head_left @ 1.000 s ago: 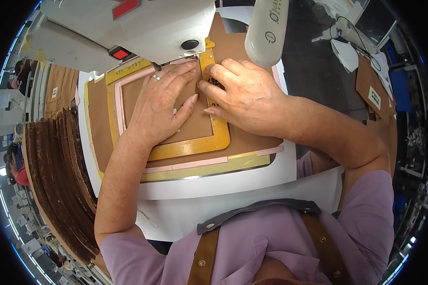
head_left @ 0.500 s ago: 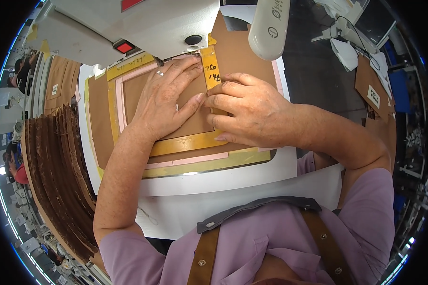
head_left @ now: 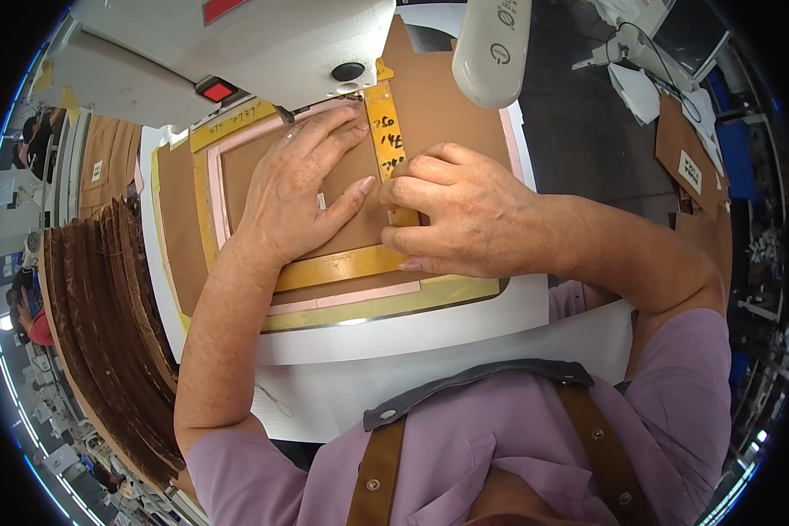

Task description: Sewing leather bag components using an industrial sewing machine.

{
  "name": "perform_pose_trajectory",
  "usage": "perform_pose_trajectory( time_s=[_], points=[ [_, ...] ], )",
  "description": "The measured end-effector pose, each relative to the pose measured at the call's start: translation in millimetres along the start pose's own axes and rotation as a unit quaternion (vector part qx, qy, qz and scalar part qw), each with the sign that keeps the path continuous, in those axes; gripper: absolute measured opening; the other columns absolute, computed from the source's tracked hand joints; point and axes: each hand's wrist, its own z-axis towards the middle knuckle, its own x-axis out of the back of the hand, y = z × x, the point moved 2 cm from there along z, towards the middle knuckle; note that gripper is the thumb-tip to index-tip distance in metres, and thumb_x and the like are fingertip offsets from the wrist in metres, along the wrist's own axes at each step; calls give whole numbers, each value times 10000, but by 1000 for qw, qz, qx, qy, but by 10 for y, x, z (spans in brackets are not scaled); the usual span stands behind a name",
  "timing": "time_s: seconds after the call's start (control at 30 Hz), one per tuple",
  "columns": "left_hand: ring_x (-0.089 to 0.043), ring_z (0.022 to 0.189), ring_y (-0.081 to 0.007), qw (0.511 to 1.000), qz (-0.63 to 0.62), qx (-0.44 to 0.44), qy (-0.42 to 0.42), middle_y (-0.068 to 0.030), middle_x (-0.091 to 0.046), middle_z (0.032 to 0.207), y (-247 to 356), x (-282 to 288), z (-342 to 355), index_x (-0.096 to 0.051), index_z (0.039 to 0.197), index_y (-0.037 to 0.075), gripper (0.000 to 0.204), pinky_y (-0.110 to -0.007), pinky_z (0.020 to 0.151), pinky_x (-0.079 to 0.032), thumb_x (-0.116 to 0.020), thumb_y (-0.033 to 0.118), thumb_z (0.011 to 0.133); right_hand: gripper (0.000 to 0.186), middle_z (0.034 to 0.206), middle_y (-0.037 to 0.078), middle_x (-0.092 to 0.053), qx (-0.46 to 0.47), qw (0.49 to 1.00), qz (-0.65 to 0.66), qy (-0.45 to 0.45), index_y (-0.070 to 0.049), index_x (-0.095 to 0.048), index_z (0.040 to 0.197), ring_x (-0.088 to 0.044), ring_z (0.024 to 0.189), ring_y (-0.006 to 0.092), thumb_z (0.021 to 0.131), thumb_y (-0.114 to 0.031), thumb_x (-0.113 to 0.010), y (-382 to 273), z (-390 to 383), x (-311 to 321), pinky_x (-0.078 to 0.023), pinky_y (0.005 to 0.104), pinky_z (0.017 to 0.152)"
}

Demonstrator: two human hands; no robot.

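Observation:
A yellow rectangular frame (head_left: 342, 266) with handwritten marks lies on a brown sheet, beside the needle area of a white sewing machine (head_left: 263, 48). Inside it shows a brown panel (head_left: 359, 230), edged by a pink strip on its left and far sides. My left hand (head_left: 302, 180) lies flat on this panel, fingers stretched toward the needle area and thumb out to the right. With bent fingers, my right hand (head_left: 469, 202) grips the frame's right bar near its lower corner. Its fingertips rest on the bar, and its thumb is by the lower bar.
Below the frame lies a flat backing with yellow-green edging (head_left: 386, 307) on a white work surface (head_left: 394, 342). A stack of dark brown pieces (head_left: 105, 324) stands at left. A white lamp-like device (head_left: 491, 61) hangs at upper right. Brown pieces (head_left: 679, 153) and papers lie far right.
The fingers of my right hand have curled in more, uncovering a little more of the right bar's markings. My left hand stays flat on the panel. The whole view has shifted slightly.

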Motion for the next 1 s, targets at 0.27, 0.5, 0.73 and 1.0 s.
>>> perform_pose_trajectory(
  time_s=[0.27, 0.5, 0.73, 1.0],
  points=[
    [-585, 1253, -326, 999, 40, -13, -5, -145, -583, 1391, 3, 26, 1, -647, 1299, 49, 508, -443, 1043, -484, -737, 283, 858, 248, 1063, 61, -630, 9, 999, -36, -23, -152, -766, 988, -603, 1025, 201, 839, -351, -766, -31, 38, 16, -502, 347, 793],
    [-578, 1247, -279, 996, 92, -15, 11, -111, -601, 1338, 112, 52, 27, -660, 1285, 63, 511, -465, 1096, -404, -737, 306, 842, 267, 1057, 30, -634, -8, 998, -54, -22, -160, -759, 1027, -601, 1020, 181, 854, -363, -755, -3, 45, 17, -500, 331, 782],
    [-603, 1178, -192, 995, 102, 8, 3, 13, -666, 1199, 42, 58, 0, -743, 1149, 108, 387, -472, 1062, -349, -755, 323, 826, 257, 1007, 27, -619, -26, 999, -44, -14, -161, -754, 1025, -593, 1004, 179, 866, -363, -750, 72, 70, 17, -493, 335, 779],
    [-638, 1136, -211, 990, 132, 16, 39, -23, -668, 1221, 150, 53, 2, -738, 1169, 97, 378, -555, 1113, -304, -724, 297, 849, 224, 1001, 24, -609, -49, 997, -55, 8, -165, -736, 1008, -586, 1008, 190, 881, -350, -734, 226, 130, -3, -480, 353, 802]
  ],
)
